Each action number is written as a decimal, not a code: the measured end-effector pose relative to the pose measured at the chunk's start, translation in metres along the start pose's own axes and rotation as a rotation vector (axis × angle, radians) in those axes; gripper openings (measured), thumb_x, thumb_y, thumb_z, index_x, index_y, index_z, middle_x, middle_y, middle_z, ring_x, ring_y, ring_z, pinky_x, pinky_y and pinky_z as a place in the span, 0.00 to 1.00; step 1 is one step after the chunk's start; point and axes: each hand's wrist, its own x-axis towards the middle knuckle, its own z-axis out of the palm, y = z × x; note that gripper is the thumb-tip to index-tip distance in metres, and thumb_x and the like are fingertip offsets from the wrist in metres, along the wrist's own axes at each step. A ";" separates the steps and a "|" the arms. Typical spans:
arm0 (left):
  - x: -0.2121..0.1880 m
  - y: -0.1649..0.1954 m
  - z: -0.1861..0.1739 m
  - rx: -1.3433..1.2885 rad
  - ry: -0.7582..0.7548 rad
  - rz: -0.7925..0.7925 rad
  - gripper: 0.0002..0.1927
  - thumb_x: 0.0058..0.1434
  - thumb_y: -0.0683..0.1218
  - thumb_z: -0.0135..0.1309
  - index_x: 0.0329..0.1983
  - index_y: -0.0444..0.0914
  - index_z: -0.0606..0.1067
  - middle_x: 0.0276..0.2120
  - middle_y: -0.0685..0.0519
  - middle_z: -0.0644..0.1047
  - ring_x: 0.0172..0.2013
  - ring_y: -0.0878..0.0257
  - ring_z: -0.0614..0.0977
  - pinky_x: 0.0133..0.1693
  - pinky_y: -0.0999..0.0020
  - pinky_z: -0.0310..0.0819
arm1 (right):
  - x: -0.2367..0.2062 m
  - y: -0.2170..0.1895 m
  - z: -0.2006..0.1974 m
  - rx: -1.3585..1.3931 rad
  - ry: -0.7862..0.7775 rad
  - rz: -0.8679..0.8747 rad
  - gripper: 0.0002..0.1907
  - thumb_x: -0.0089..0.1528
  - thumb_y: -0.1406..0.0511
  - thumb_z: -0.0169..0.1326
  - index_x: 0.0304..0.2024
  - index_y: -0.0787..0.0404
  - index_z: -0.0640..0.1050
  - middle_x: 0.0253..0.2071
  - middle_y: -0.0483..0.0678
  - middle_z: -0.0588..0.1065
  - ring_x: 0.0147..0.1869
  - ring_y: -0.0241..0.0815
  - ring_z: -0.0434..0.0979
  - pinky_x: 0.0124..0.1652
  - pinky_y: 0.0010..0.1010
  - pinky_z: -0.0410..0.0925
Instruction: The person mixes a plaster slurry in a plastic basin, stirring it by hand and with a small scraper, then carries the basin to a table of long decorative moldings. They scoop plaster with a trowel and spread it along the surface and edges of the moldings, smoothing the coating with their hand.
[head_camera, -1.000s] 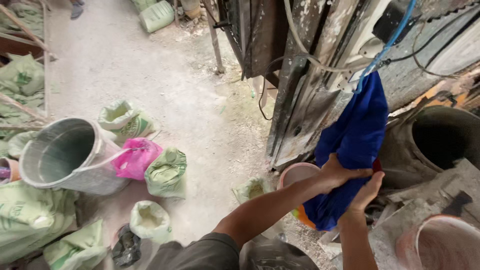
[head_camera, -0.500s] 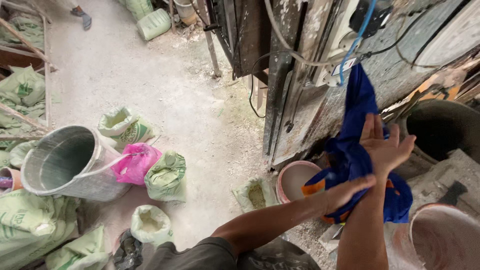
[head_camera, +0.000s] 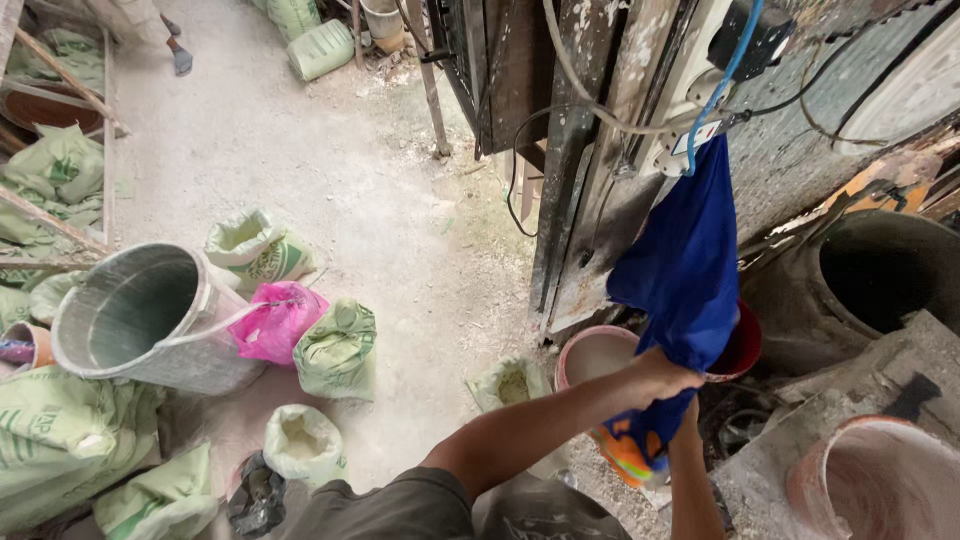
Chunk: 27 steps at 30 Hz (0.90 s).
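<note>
We saw the blue cloth (head_camera: 690, 270) hanging at right from a blue cord (head_camera: 722, 80) on the wall, long axis near vertical. Our left hand (head_camera: 662, 376) was clenched on its lower part; our right hand (head_camera: 688, 412), just beneath and mostly hidden, grip uncertain. A pink-rimmed tub (head_camera: 592, 355) sat just left. Open concrete floor (head_camera: 330, 180) lay to the left; drum (head_camera: 885, 270) crowded the right.

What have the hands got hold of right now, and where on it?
Both hands grip the blue cloth hanging from the wall. The left hand clutches its lower part; the right hand is mostly hidden behind the bottom edge, so its exact grip cannot be told.
</note>
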 end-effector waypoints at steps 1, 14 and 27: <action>0.012 0.001 -0.006 0.036 -0.010 -0.048 0.30 0.52 0.56 0.68 0.53 0.34 0.78 0.46 0.42 0.81 0.48 0.48 0.82 0.51 0.54 0.77 | -0.006 0.000 0.001 -0.008 -0.028 -0.035 0.36 0.71 0.43 0.34 0.61 0.66 0.71 0.52 0.53 0.75 0.52 0.49 0.74 0.53 0.44 0.67; -0.003 0.047 -0.015 0.055 0.165 0.286 0.65 0.37 0.64 0.79 0.66 0.21 0.61 0.51 0.33 0.73 0.52 0.41 0.79 0.52 0.56 0.75 | -0.027 -0.078 -0.024 1.215 -0.076 0.100 0.43 0.69 0.40 0.30 0.70 0.65 0.68 0.66 0.52 0.72 0.69 0.50 0.71 0.69 0.41 0.60; 0.010 0.018 -0.028 -1.001 -0.445 0.040 0.25 0.71 0.74 0.53 0.41 0.51 0.74 0.38 0.61 0.78 0.35 0.68 0.76 0.36 0.73 0.68 | 0.002 -0.106 -0.046 2.131 -0.387 0.074 0.46 0.71 0.37 0.31 0.82 0.55 0.50 0.77 0.62 0.61 0.78 0.64 0.66 0.70 0.56 0.65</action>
